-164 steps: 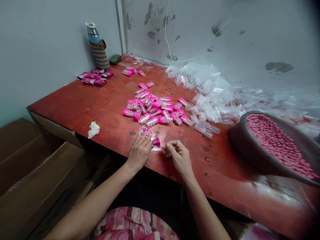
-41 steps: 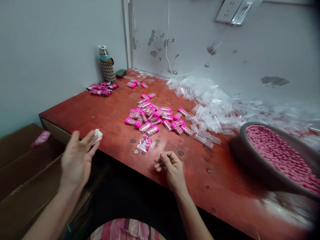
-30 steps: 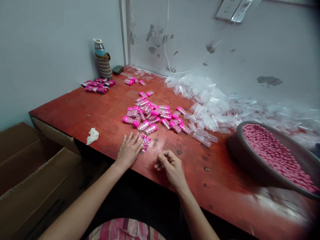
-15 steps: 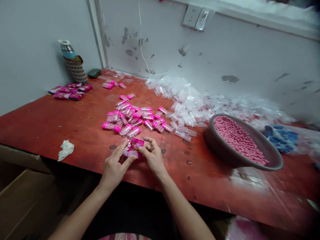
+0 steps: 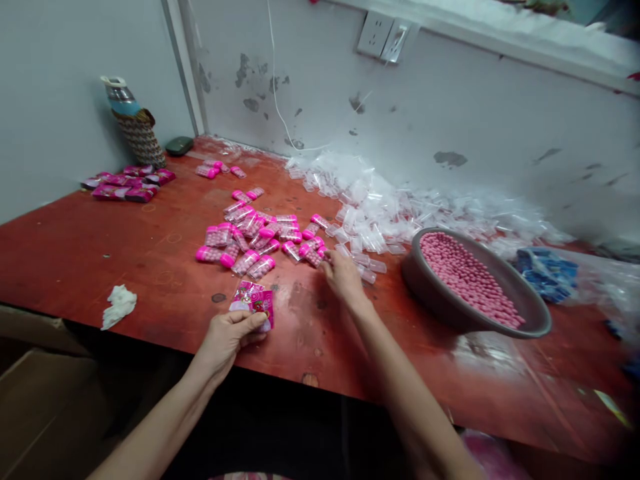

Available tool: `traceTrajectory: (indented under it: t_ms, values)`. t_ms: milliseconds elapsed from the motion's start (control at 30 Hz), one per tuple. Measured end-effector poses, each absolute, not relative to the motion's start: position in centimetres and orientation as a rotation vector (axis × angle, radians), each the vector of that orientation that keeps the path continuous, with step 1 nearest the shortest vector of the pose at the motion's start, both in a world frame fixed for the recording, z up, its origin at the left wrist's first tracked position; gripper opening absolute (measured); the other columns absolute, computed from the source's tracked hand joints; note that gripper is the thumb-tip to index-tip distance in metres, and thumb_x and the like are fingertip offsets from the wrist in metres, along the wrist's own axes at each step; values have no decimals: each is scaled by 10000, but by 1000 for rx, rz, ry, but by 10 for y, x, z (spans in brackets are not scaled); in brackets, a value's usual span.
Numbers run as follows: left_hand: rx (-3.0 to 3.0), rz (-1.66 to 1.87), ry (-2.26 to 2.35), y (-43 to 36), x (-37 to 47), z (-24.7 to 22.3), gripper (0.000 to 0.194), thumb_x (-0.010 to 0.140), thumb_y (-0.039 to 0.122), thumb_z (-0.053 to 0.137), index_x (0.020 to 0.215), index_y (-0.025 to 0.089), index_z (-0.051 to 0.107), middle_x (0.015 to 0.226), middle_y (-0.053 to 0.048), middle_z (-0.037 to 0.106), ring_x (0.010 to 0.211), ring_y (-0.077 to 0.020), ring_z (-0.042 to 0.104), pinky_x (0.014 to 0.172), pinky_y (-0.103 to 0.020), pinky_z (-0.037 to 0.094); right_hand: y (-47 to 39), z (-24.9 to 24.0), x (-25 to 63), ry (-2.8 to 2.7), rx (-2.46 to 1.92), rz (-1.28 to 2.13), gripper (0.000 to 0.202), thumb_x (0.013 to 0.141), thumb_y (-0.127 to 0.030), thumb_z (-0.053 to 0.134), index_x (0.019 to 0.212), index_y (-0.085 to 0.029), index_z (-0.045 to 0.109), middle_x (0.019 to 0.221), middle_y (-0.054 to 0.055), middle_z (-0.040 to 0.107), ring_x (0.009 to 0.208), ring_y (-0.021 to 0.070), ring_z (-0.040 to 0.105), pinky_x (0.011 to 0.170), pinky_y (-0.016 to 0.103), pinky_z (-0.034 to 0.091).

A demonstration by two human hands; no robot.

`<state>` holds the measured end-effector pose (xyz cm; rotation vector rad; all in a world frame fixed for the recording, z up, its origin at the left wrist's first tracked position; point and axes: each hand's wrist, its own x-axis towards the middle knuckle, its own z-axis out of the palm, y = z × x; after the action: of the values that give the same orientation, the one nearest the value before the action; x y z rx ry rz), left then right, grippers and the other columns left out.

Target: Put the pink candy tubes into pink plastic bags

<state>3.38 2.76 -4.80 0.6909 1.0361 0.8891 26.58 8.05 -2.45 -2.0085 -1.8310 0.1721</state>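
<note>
pink sachet (image 5: 266,305): corner covered by left hand (image 5: 227,337) | right hand (image 5: 345,277): fingertips blurred, grip cannot be told | carton (image 5: 45,400): cut off at left edge

Table (image 5: 165,250): red, dark round spots; sachets (image 5: 263,303): magenta, pale lilac areas, ring print on one; bottles (image 5: 263,268): clear, bright pink caps (image 5: 201,254), paler pink contents; tubes (image 5: 373,237): colourless, whitish where heaped; beads (image 5: 465,277): pink; basin (image 5: 543,315): grey-brown; tissue (image 5: 119,307): white; flask (image 5: 123,105): white top, silver neck, light blue below; sleeve (image 5: 140,140): brown and cream, banded knit; wall (image 5: 425,107): pale grey, darker grey blotches; socket plate (image 5: 375,33): white.
</note>
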Motion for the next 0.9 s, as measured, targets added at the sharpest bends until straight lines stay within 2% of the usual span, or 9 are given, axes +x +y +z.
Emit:
traceTrajectory:
  t_ms: [133,300,467,567,633,667,733,833,900]
  values:
    - [517,966,1025,26,36,-47,99,602,164,699,586,92,633,573,-29,620,513,-97,578,516,-188,514,111,-32,297,-1894,-2141,67,237,786,-214,481,974,-94,562,1001,176,594,1026,283,466,859,377,309]
    - [338,1025,973,27,42,-44,34,704,119,600,693,100,626,611,-43,640,536,-120,607,496,-216,529,107,-41,300,-1901,-2199,-10,222,796,-195,434,924,-85,578,979,192,599,1044,295,453,878,397,278]
    - [262,1061,914,28,53,-44,47,726,96,574,753,99,612,681,-65,661,613,-150,636,550,-243,546,69,-32,297,-1782,-2220,40,284,839,-261,352,933,-101,567,894,167,620,871,266,558,733,349,380]
    - [187,1084,884,27,63,-48,48,722,93,581,757,111,608,681,-54,663,619,-151,638,572,-263,550,33,-31,280,-1702,-2052,353,408,883,-373,229,865,-141,564,737,82,637,622,176,587,550,254,411]
    - [153,1089,861,26,69,-50,38,724,106,586,753,118,607,676,-48,662,612,-151,638,580,-275,551,8,-33,265,-1491,-1746,754,422,872,-431,240,895,-148,552,716,58,637,526,153,567,475,239,401]
    - [145,1093,853,25,71,-50,32,724,113,588,750,120,606,673,-45,661,606,-149,637,585,-279,551,-3,-35,258,-1429,-1673,800,406,862,-442,271,930,-159,554,721,50,637,523,152,564,474,241,402]
    - [146,1113,845,24,71,-50,19,723,122,594,739,122,605,664,-40,658,597,-146,634,593,-281,550,-20,-39,246,-1451,-1740,615,356,841,-426,355,1029,-197,551,791,56,641,615,174,578,538,259,413]
    - [154,1158,849,23,67,-47,10,721,118,596,727,123,603,655,-36,657,605,-149,636,593,-278,548,-33,-46,238,-1705,-2045,83,337,833,-360,418,1137,-251,514,901,81,630,792,215,554,634,284,392]
    - [150,1173,857,22,63,-44,18,730,122,587,738,119,603,661,-43,659,620,-158,639,586,-277,547,-35,-50,239,-1878,-2132,-59,339,836,-359,420,1149,-257,501,943,90,619,834,228,532,637,291,383]
